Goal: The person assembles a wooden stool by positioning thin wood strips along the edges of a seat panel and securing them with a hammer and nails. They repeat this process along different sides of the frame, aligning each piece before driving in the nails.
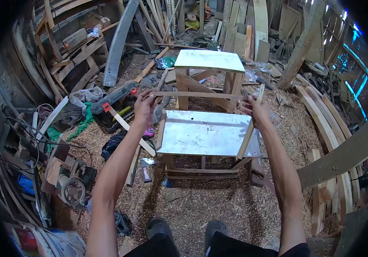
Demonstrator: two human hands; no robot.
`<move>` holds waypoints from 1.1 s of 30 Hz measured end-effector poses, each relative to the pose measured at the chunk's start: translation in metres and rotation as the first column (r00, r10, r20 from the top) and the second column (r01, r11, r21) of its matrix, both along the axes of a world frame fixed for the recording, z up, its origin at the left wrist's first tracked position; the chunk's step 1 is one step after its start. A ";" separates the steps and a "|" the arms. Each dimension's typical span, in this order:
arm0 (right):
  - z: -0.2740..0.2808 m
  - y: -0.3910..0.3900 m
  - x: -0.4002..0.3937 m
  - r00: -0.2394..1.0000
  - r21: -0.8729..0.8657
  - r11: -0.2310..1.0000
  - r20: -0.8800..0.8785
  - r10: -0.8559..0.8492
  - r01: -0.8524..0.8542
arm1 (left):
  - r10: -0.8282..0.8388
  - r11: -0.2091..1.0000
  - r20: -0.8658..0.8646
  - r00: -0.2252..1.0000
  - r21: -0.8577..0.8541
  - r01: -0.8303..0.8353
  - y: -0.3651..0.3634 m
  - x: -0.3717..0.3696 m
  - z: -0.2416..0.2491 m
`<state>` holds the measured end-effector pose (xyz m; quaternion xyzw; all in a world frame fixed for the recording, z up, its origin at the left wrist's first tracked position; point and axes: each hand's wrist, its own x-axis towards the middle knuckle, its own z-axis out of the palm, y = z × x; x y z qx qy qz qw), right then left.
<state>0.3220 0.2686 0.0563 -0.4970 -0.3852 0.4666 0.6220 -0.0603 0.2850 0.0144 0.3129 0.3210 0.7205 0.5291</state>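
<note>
A thin wooden strip point(199, 94) spans level between my two hands, above a low bench with a white top point(205, 130). My left hand point(144, 109) pinches the strip's left end. Closed around its right end is my right hand point(257, 111). A second, paler wooden strip point(246, 139) passes through the right hand too, sloping down across the bench top's right side, its upper end sticking out above the fingers. Another short wooden piece point(161, 130) lies along the bench top's left edge. Behind stands a taller wooden stand with a white top point(209, 60).
Wood shavings point(201, 214) cover the floor. A grey power tool or long case point(122, 99) lies at left, near a pale stick point(128, 128). A machine with a handwheel point(72, 190) stands at lower left. Curved planks point(327, 124) are stacked at right, near a wooden post point(301, 47).
</note>
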 end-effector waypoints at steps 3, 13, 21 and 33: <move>0.008 -0.008 0.015 0.984 -0.057 0.998 0.179 0.017 -0.007 | 0.022 1.000 -0.006 1.000 0.006 -0.022 0.001 0.000 -0.002; 0.012 -0.022 0.042 0.713 -0.192 0.979 0.696 0.083 0.074 | -0.075 0.987 -0.078 0.994 -0.147 0.063 0.001 0.006 -0.004; -0.007 -0.019 0.049 0.662 -0.239 0.970 0.719 0.211 -0.050 | -0.066 0.978 -0.271 0.960 -0.208 0.008 0.006 0.000 -0.014; -0.032 -0.001 0.055 0.557 -0.127 0.990 0.819 0.140 -0.062 | -0.047 0.987 -0.216 0.975 -0.159 0.013 0.012 0.002 -0.021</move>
